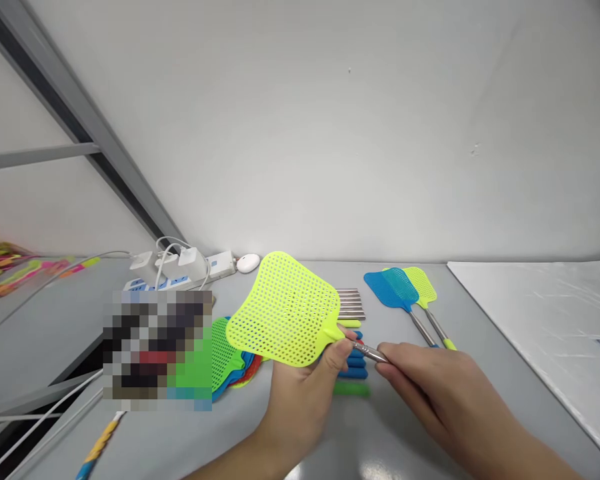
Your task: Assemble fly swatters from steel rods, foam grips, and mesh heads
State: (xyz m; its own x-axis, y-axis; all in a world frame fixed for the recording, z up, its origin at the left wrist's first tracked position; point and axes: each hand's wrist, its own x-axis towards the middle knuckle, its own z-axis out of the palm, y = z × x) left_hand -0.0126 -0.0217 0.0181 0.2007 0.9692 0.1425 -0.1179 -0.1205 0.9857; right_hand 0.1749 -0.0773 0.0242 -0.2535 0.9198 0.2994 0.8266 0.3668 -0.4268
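A yellow fly swatter head [287, 310], full of small holes, is raised over the middle of the table. My left hand [305, 397] pinches it at the neck, with the thumb on top. From that neck a silver metal rod [371, 352] runs right into my right hand [430, 380], whose fingers are closed around it; the rod's far end is hidden in the palm. Behind my hands lie several metal rods [351, 303] and blue handle grips [359, 369], with a green grip [351, 389] nearer me. A pile of loose swatter heads [225, 347] lies to the left.
A blue swatter [387, 288] and a yellow swatter [423, 283] with rods lie at the back right. White sheeting [540, 333] covers the right side. Back left are a power strip [180, 283], chargers, cables and a white oval case [248, 263]. A blurred patch hides part of the left.
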